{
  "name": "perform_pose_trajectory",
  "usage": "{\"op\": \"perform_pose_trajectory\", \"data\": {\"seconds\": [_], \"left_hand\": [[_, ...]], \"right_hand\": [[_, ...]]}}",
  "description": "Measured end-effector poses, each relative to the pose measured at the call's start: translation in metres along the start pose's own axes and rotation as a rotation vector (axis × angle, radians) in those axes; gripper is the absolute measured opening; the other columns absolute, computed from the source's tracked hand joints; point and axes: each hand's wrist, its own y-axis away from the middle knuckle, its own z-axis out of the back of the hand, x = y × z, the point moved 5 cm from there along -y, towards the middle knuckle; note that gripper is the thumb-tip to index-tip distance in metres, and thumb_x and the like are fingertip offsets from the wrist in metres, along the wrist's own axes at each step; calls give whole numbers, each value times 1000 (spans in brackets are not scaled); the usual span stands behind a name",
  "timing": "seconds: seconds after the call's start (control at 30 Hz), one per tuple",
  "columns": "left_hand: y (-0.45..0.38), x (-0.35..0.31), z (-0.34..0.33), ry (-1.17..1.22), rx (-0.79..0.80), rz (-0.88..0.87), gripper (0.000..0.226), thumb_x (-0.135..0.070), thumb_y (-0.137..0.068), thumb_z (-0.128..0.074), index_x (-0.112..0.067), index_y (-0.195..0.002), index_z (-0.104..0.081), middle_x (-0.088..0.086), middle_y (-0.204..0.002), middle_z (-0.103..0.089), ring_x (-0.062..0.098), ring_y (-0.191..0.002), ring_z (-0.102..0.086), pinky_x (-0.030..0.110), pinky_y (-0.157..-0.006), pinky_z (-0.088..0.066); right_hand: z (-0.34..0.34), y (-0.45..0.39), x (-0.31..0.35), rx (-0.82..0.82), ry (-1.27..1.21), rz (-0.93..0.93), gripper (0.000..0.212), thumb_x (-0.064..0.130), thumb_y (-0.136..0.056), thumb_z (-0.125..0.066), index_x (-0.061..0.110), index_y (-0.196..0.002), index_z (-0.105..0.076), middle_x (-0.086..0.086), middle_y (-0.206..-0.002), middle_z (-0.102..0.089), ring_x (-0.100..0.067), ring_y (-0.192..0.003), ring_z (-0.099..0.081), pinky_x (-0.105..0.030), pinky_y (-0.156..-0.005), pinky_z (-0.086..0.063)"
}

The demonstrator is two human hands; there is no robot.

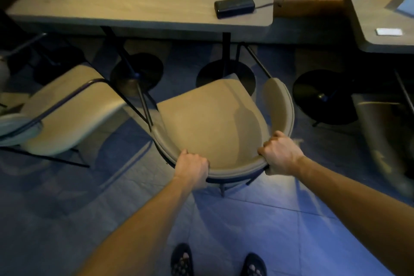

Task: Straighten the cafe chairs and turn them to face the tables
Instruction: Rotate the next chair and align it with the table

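Note:
A beige padded chair (212, 119) with a curved backrest and thin dark legs stands in front of me, its seat pointing toward the long wooden table (134, 4). My left hand (191, 169) grips the backrest rim on its left side. On the right side of the same rim my right hand (280, 157) is closed too. The chair sits slightly angled, its front edge near the table's round black base (224, 76). A second beige chair (67, 107) stands to the left, turned at a slant to the table.
A black power bank (234, 6) with a cable lies on the table near its right end. Another table (380, 18) with papers is at the right, and a third chair (380, 132) below it. Round black bases dot the tiled floor. My feet (217, 262) show at the bottom.

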Motion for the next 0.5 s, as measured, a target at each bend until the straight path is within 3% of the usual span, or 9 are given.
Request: {"op": "perform_pose_trajectory", "data": {"seconds": [0.17, 0.23, 0.33, 0.43, 0.5], "left_hand": [[20, 46, -16, -65, -16, -103, 32, -40, -82, -68, -27, -111, -70, 0, -103, -73, 22, -106, -62, 39, -100, -32], [25, 70, -22, -86, -50, -107, 36, -42, -81, -68, -29, -115, -69, -3, -108, -71, 22, -112, -54, 38, -99, -31], [32, 97, -24, -59, -138, -114, 45, -38, -78, -70, -27, -122, -63, -3, -121, -64, 23, -119, -46, 35, -107, -27], [41, 106, -22, -6, -215, -149, 98, -58, -58, -80, -21, -142, -47, 8, -140, -50, 32, -134, -37, 44, -117, -23], [49, 101, -24, -24, -181, -202, 113, -70, -57, -76, -21, -150, -35, 9, -152, -38, 32, -144, -27, 47, -121, -16]], "right_hand": [[0, 10, 72, 29, -104, -92, 23, 39, -86, -64, 21, -100, -69, 0, -96, -73, -20, -89, -66, -42, -103, -35], [5, 6, 103, 46, -140, -104, 29, 43, -84, -65, 19, -100, -68, -3, -95, -73, -22, -89, -67, -42, -101, -35], [8, 2, 131, -2, -180, -108, 53, 53, -77, -70, 17, -114, -58, -9, -107, -71, -28, -99, -64, -42, -95, -34], [6, 8, 130, -85, -226, -143, 95, 67, -61, -72, 16, -137, -48, -14, -132, -58, -36, -120, -52, -53, -102, -34], [2, 14, 123, -102, -192, -150, 111, 73, -52, -74, 15, -142, -47, -18, -143, -50, -40, -132, -44, -62, -106, -33]]}}
